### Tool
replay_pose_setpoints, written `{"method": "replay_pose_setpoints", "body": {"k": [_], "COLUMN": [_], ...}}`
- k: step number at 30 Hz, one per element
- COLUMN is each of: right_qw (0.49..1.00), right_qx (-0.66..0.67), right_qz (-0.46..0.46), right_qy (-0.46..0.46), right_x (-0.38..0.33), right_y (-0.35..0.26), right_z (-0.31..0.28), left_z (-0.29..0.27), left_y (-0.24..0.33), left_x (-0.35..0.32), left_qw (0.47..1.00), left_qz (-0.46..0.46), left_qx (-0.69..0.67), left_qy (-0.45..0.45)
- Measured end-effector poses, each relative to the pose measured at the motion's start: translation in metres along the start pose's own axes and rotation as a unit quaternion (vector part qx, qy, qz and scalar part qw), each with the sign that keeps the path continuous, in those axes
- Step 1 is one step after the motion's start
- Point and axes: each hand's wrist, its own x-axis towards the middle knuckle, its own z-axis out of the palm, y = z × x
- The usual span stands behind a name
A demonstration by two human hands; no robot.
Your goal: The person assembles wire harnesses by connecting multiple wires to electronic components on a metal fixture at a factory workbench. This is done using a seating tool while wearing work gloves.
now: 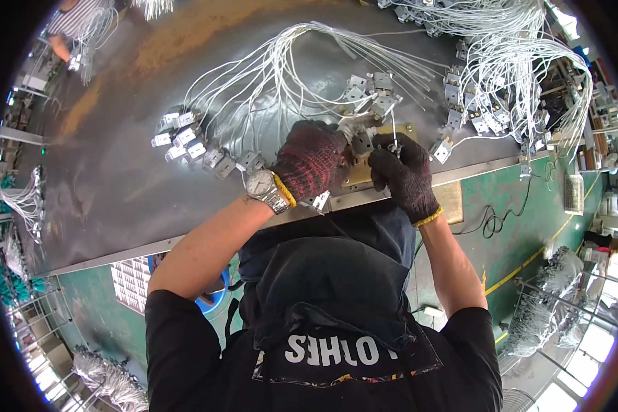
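"Gloves (419, 189) are on both hands, dark ones with yellow ends. What is the left grip (312, 159) doing?"

"It is by the left side of a small grey metal block (364, 142). The fingers bend down and hide at the front, so I can't tell if they are together or pinching something."

"And where is that block?"

"Between the two hands, over a gold-coloured plate (359, 177) near the front edge of the worktop (123, 172)."

"How about the right grip (402, 172)?"

"Its fingers are curled in, just beside the block. A thin pale stick (394, 123) stands up by the fingertips. It could be a wire or a rod. I can't tell if the fingers are squeezing it."

"What else is near?"

"White wires (292, 44) curve up behind the left hand. Little metal blocks (178, 134) sit in a bunch to the left, and more metal blocks (381, 93) lie just behind the plate. A big pile of wires (529, 58) is at the right."

"Is that a watch?"

"Yes, a silver watch (261, 184) on the left wrist. Way up at the left, I see another person in a stripy top (75, 19)."
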Motion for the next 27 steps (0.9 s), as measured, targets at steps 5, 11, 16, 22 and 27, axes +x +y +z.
{"method": "replay_pose_setpoints", "body": {"k": [5,11,16,22,27], "right_qw": [1.0,1.0,0.995,0.989,0.961], "right_qx": [0.003,-0.015,-0.092,-0.14,-0.233], "right_qz": [0.011,0.019,-0.038,-0.043,-0.112], "right_qy": [-0.004,0.005,-0.025,-0.034,-0.098], "right_x": [-0.007,-0.013,-0.019,-0.01,-0.01], "right_y": [0.011,0.02,0.024,0.016,0.039], "right_z": [-0.005,-0.004,0.007,-0.001,-0.046], "left_z": [0.0,0.011,0.034,0.033,0.055], "left_y": [0.011,0.012,0.0,-0.001,0.014], "left_x": [0.005,0.001,0.009,0.022,0.034], "left_qw": [0.997,0.999,0.985,0.979,0.988], "left_qz": [0.004,0.027,0.064,0.09,0.063], "left_qx": [-0.018,-0.022,-0.049,-0.076,-0.044], "left_qy": [-0.075,0.004,0.149,0.165,0.131]}}
